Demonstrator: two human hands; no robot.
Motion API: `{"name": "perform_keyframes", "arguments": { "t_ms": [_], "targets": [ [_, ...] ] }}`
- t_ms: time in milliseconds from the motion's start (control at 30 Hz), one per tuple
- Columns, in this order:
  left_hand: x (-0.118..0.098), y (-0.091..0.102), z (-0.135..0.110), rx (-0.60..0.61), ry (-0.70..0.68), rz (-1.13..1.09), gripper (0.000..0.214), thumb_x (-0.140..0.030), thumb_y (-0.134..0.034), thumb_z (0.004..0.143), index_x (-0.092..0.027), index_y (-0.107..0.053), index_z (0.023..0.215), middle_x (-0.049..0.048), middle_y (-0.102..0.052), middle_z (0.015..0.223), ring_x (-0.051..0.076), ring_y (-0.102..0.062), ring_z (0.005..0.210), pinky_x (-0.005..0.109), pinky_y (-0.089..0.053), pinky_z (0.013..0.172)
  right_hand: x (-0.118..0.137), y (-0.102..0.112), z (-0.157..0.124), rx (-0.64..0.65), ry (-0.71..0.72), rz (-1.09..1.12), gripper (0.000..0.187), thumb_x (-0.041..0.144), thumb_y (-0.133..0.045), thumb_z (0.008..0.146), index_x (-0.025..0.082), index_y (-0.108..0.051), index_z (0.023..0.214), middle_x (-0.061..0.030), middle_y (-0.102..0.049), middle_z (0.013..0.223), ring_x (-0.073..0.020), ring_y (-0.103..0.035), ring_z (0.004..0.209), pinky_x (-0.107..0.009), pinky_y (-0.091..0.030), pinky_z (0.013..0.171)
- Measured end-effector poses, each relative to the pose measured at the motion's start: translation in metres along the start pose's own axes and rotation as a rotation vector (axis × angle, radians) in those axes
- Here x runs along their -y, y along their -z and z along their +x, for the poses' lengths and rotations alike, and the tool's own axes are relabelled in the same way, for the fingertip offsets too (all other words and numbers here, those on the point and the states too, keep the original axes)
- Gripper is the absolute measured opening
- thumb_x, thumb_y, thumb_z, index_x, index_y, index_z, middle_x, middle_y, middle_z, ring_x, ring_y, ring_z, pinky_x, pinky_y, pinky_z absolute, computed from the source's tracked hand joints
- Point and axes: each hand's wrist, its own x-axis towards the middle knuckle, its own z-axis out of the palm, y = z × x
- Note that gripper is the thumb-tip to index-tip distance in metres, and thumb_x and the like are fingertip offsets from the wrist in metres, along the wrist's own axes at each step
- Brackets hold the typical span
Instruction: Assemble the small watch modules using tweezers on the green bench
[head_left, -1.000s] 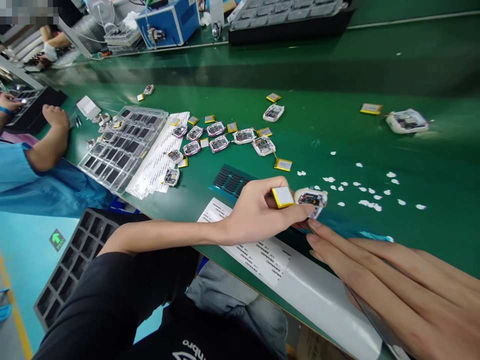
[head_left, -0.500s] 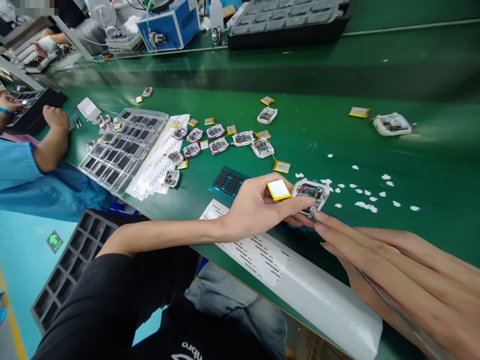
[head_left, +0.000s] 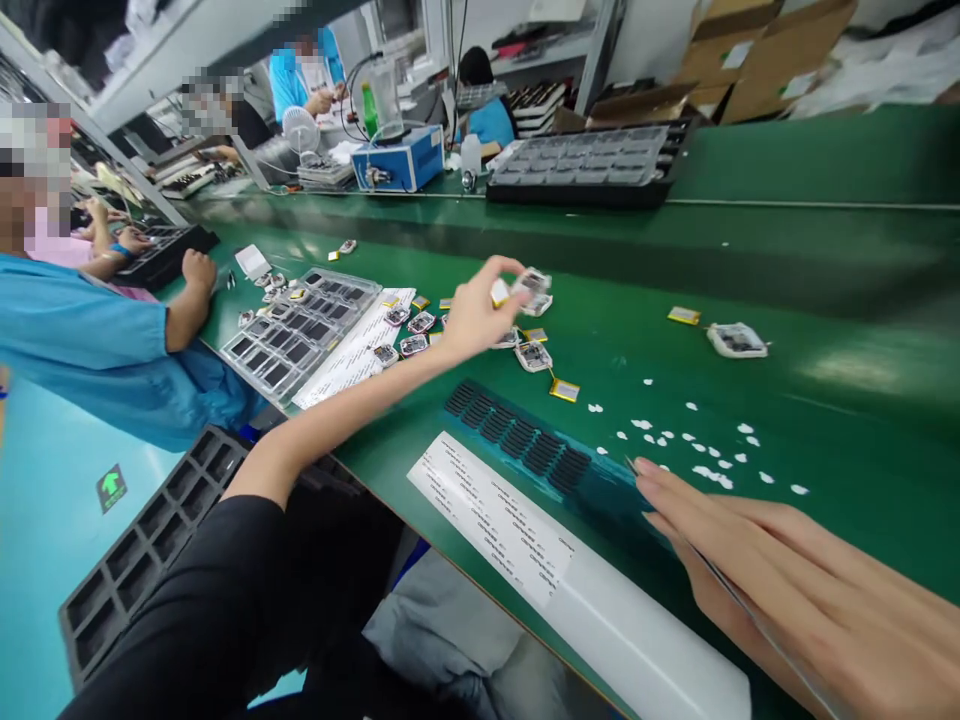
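My left hand (head_left: 480,310) is stretched out over the green bench, its fingers closed on a small white device housing (head_left: 534,282) with a circuit board. A yellow-edged battery (head_left: 500,292) shows beside that housing. Below and around it lie similar open housings (head_left: 533,356) with batteries (head_left: 565,389) wired to them. At the right, my right hand (head_left: 750,540) grips thin metal tweezers (head_left: 765,628), the tip poking out past the fingertips. Close to that tip are a teal sheet of black strips (head_left: 517,435) and several scattered white bits (head_left: 701,450).
A printed white sheet (head_left: 495,520) runs along the bench's front edge. Clear trays (head_left: 300,335) stand left, near a co-worker in a blue sleeve (head_left: 82,305). A black tray (head_left: 585,170) and a blue box (head_left: 397,158) are at the back. Another housing (head_left: 739,340) lies right.
My left hand has carried the housing away from the tweezers, forward and left to the group of housings. My right hand stays near its place with the tweezers. The view has tilted up.
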Motion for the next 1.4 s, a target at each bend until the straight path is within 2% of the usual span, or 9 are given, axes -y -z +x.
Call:
{"name": "perform_keyframes", "arguments": {
  "t_ms": [200, 300, 433, 633, 767, 933, 1033, 1167, 1400],
  "targets": [
    [0.034, 0.037, 0.067, -0.051, 0.141, 0.438, 0.026, -0.015, -0.050, 0.104, -0.014, -0.070, 0.119, 0.0231, -0.071, 0.134, 0.035, -0.059, 0.129, 0.048, -0.043, 0.108, 0.005, 0.009, 0.022, -0.019, 0.046, -0.016, 0.084, 0.006, -0.074, 0.095, 0.021, -0.035, 0.168, 0.0036, -0.083, 0.110, -0.0156, -0.079, 0.077, -0.028, -0.064, 0.071],
    [0.030, 0.025, 0.064, -0.041, 0.056, 0.503, 0.030, -0.027, -0.048, 0.109, -0.014, -0.074, 0.114, 0.0213, -0.064, 0.149, 0.035, -0.047, 0.144, 0.050, -0.035, 0.119, 0.007, 0.009, 0.022, -0.017, 0.046, -0.025, 0.085, 0.005, -0.073, 0.096, 0.021, -0.033, 0.169, 0.0027, -0.083, 0.113, -0.0148, -0.079, 0.078, -0.029, -0.063, 0.073],
    [0.012, -0.006, 0.058, 0.138, -0.027, 0.541, 0.040, -0.048, -0.060, 0.105, -0.014, -0.077, 0.093, 0.0165, -0.076, 0.122, 0.033, -0.055, 0.136, 0.045, -0.042, 0.118, 0.008, 0.005, 0.016, -0.038, 0.014, -0.010, 0.084, 0.004, -0.072, 0.097, 0.022, -0.032, 0.169, 0.0025, -0.083, 0.113, -0.0145, -0.078, 0.079, -0.031, -0.063, 0.076],
    [-0.003, -0.027, 0.066, 0.280, 0.047, 0.539, 0.041, -0.044, -0.071, 0.102, -0.017, -0.067, 0.132, 0.0122, -0.067, 0.140, 0.028, -0.067, 0.126, 0.054, -0.058, 0.108, 0.009, 0.005, 0.017, -0.035, 0.010, -0.022, 0.084, 0.006, -0.075, 0.095, 0.022, -0.035, 0.168, 0.0034, -0.083, 0.112, -0.0145, -0.077, 0.078, -0.031, -0.061, 0.078],
    [-0.008, -0.020, 0.064, 0.301, 0.028, 0.437, 0.031, -0.035, -0.075, 0.099, -0.014, -0.072, 0.121, 0.0108, -0.074, 0.125, 0.025, -0.072, 0.115, 0.049, -0.061, 0.102, 0.010, 0.004, 0.017, -0.042, 0.013, -0.017, 0.087, 0.002, -0.076, 0.092, 0.021, -0.036, 0.167, 0.0026, -0.083, 0.114, -0.0148, -0.077, 0.081, -0.032, -0.062, 0.079],
    [-0.025, -0.002, 0.046, 0.118, -0.117, 0.199, 0.014, -0.015, -0.063, 0.098, -0.014, -0.069, 0.110, 0.0126, -0.079, 0.119, 0.024, -0.073, 0.121, 0.038, -0.054, 0.109, 0.009, 0.003, 0.014, -0.040, 0.016, -0.010, 0.087, 0.003, -0.077, 0.092, 0.021, -0.037, 0.167, 0.0025, -0.083, 0.114, -0.0152, -0.077, 0.082, -0.032, -0.062, 0.079],
    [-0.039, 0.004, 0.025, 0.088, -0.125, -0.300, 0.008, -0.019, -0.050, 0.105, -0.017, -0.057, 0.110, 0.0110, -0.080, 0.115, 0.018, -0.077, 0.112, 0.033, -0.055, 0.105, 0.009, 0.002, 0.009, -0.047, 0.022, 0.016, 0.084, 0.001, -0.076, 0.091, 0.018, -0.040, 0.165, 0.0001, -0.083, 0.117, -0.0162, -0.077, 0.085, -0.032, -0.062, 0.080],
    [-0.054, 0.001, -0.023, 0.320, 0.017, -0.996, 0.011, -0.023, -0.055, 0.104, -0.021, -0.045, 0.098, -0.0010, -0.073, 0.081, 0.015, -0.079, 0.075, 0.030, -0.060, 0.083, 0.009, 0.002, 0.003, -0.064, 0.006, 0.082, 0.071, 0.000, -0.073, 0.092, 0.019, -0.053, 0.158, -0.0025, -0.082, 0.122, -0.0181, -0.078, 0.092, -0.033, -0.064, 0.084],
    [-0.062, -0.006, -0.105, 0.809, 0.041, -0.747, 0.024, -0.024, -0.053, 0.103, -0.023, -0.046, 0.126, -0.0099, -0.054, 0.071, 0.008, -0.052, 0.048, 0.022, -0.046, 0.053, 0.011, -0.001, 0.004, -0.178, -0.340, 0.158, 0.033, 0.000, -0.051, 0.100, 0.028, -0.067, 0.106, 0.0044, -0.077, 0.079, -0.0161, -0.075, 0.071, -0.030, -0.058, 0.062]
  ]
}}
